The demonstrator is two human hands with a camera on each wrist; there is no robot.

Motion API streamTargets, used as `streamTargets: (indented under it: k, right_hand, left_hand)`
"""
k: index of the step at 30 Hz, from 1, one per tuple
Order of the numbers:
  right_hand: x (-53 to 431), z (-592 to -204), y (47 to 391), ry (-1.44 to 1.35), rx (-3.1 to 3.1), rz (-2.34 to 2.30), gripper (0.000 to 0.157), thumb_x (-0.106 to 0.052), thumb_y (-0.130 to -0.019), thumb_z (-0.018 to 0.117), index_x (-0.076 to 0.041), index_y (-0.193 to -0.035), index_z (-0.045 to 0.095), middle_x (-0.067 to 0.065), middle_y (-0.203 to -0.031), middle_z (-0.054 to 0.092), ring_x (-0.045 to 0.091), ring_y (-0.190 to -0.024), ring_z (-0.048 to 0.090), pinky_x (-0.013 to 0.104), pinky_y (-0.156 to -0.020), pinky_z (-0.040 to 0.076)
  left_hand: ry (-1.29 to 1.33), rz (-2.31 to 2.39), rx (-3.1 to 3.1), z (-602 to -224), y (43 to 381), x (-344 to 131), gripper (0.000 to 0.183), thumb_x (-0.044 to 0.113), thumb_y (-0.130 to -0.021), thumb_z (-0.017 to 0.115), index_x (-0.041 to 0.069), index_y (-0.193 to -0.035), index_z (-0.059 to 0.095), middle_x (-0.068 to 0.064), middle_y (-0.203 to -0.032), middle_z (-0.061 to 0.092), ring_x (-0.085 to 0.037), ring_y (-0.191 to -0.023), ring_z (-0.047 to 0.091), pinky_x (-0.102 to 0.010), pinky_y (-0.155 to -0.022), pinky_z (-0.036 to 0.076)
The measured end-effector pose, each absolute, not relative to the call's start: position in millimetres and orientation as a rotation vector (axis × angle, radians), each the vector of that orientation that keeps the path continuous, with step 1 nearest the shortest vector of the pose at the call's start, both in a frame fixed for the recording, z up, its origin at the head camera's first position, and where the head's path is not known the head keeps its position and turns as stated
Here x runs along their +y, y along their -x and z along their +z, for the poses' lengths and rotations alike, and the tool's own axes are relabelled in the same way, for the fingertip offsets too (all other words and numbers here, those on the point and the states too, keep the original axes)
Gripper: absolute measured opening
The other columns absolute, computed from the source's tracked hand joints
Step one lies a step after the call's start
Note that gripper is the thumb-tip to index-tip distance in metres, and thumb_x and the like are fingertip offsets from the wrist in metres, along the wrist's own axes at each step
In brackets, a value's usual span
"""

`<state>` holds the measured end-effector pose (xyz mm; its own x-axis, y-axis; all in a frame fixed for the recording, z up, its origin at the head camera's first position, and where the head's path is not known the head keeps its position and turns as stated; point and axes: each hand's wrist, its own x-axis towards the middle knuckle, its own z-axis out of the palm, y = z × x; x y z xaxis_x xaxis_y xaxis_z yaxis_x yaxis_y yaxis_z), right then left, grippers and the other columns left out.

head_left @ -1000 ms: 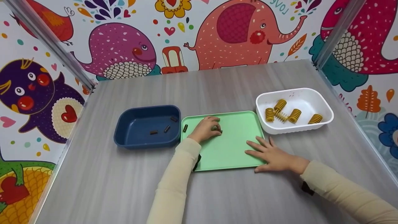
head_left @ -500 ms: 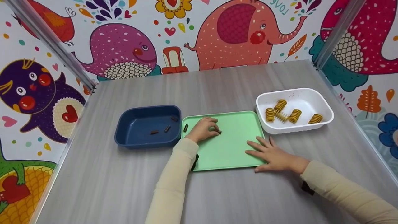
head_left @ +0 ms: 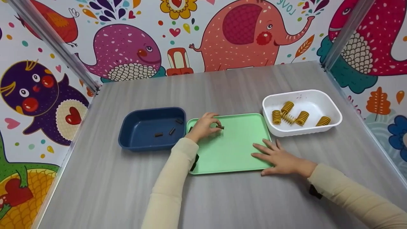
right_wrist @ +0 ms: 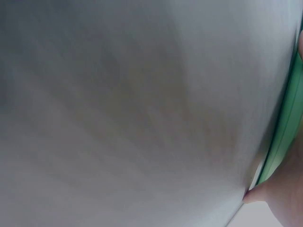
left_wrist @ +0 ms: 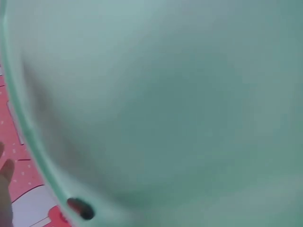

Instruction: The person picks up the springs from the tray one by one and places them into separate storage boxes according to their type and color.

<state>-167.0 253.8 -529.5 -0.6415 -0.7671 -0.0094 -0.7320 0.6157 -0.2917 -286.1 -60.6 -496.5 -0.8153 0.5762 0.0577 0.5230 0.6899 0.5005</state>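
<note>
Between thumb and forefinger, my left hand (head_left: 203,126) pinches a small dark brown coil spring (head_left: 220,127), close over the left part of the green tray (head_left: 237,143). A second dark spring (head_left: 190,129) lies at the tray's left edge, mostly hidden behind that hand. In the left wrist view a small dark piece (left_wrist: 81,208) shows blurred against the tray's rim. With fingers spread, my right hand (head_left: 281,160) rests at the tray's right front corner. Its thumb side and the green rim (right_wrist: 279,142) appear in the right wrist view.
A dark blue bin (head_left: 136,144) left of the tray contains a few dark springs (head_left: 172,131). To the right stands a white bin (head_left: 321,95) with several larger yellow springs (head_left: 302,118). Printed panels (head_left: 181,28) border the grey table (head_left: 219,92).
My left hand has picked up the dark spring off the tray and drawn it slightly left and back. The right hand stays in place.
</note>
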Motion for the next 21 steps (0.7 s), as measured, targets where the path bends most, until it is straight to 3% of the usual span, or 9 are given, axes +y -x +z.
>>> streamTargets:
  k: [10,21]
  right_hand:
    - [253,-528,167,1.263,2.697,-0.404,0.07,-0.056,-0.082,0.054,-0.019,-0.14,0.04,0.013,-0.149,0.024,0.049,-0.133,0.014,0.077,-0.09,0.01]
    - [253,-528,167,1.294,2.718,-0.386,0.07,-0.056,-0.082,0.055,-0.018,-0.139,0.041,0.014,-0.148,0.027,0.05,-0.131,0.017,0.077,-0.089,0.014]
  left_hand:
    - [-1.074,0.751,2.89,-466,292,-85,0.016,0.025,-0.082,0.069,0.01,-0.088,0.071,-0.012,-0.135,0.048,-0.033,-0.132,0.03,-0.051,-0.111,0.012]
    - [-0.815,0.797,2.961,-452,290,-128,0.017,0.029,-0.081,0.069,0.014,-0.089,0.072,-0.007,-0.143,0.039,-0.029,-0.138,0.016,-0.049,-0.112,0.002]
